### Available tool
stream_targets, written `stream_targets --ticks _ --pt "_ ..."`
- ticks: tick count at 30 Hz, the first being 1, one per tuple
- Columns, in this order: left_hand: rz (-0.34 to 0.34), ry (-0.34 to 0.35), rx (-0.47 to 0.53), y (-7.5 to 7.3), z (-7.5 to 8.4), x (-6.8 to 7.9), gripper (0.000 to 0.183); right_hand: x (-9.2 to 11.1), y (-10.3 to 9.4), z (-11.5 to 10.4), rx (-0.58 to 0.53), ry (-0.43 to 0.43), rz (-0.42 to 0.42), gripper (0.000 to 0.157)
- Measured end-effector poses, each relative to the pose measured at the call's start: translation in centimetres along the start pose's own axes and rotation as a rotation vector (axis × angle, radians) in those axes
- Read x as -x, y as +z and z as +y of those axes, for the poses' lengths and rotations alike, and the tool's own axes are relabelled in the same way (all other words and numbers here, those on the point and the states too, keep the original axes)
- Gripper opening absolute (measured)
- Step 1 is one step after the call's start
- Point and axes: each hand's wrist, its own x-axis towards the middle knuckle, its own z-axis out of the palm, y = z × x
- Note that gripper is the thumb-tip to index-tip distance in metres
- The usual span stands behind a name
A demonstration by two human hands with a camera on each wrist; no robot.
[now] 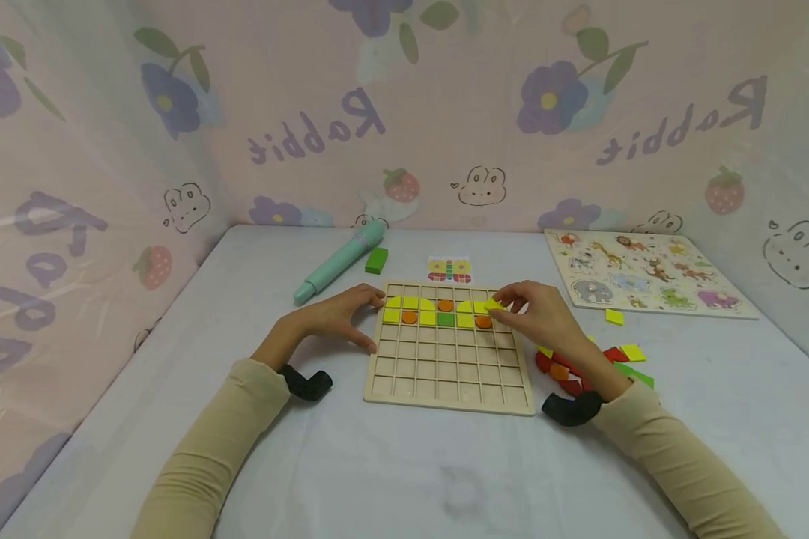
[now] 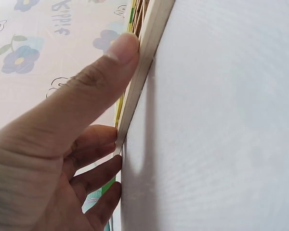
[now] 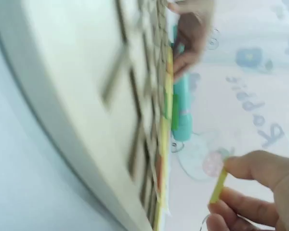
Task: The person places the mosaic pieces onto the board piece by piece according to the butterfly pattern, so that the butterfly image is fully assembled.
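A wooden grid board (image 1: 449, 389) lies flat on the white table. Yellow, orange and green pieces fill cells near its far side, among them a green square (image 1: 446, 320) and an orange disc (image 1: 410, 317). Along the board's left edge rests my left hand (image 1: 333, 316); in the left wrist view its thumb (image 2: 123, 50) and fingertips touch the rim. My right hand (image 1: 546, 318) pinches a yellow tile (image 3: 218, 186) between thumb and fingers, over the board's far right corner. In the right wrist view the tile is seen edge-on, raised off the board.
Loose red pieces (image 1: 573, 385), with yellow, orange and green ones, lie right of the board, partly behind my right forearm. Behind the board are a butterfly pattern card (image 1: 449, 269), a green block (image 1: 377, 260) and a teal tube (image 1: 340, 260). An animal puzzle (image 1: 637, 262) lies back right.
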Motion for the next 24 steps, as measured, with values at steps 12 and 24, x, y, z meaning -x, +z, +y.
stream_targets --ticks 12,24 --pt "0.002 0.003 0.017 0.0 0.1 0.0 0.080 -0.3 0.1 2.1 0.016 0.041 -0.167 0.030" --pt "0.008 -0.005 0.003 0.0 0.1 0.0 0.080 -0.4 0.0 2.5 0.007 0.009 -0.226 0.026"
